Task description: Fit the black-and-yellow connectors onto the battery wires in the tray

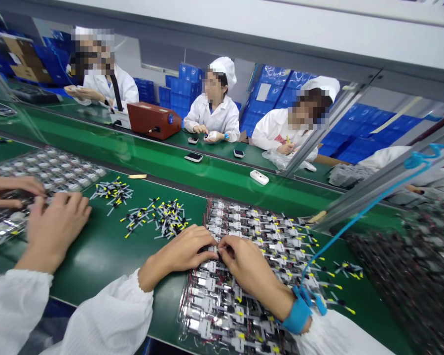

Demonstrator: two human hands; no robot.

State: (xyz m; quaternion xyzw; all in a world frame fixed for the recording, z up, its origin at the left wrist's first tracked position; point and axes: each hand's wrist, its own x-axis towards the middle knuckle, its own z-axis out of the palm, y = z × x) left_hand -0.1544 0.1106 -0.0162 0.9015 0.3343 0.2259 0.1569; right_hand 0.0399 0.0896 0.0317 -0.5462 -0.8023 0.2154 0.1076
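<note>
White sleeves (111, 315) lead to the left hand (181, 250) and right hand (248, 264), fingertips brought together, grip unclear, over rows of small parts (207, 283), which could be knocked askew if the blue cord (415, 160) is dragged.

Across the green belt, a brown-red box (153, 120) sits on the far bench beside a person in a white cap (223, 71). A white device (259, 177) lies on the belt (222, 173), and blue bins (268, 93) stand stacked behind the people, with cardboard boxes (24, 59) off to the left.
</note>
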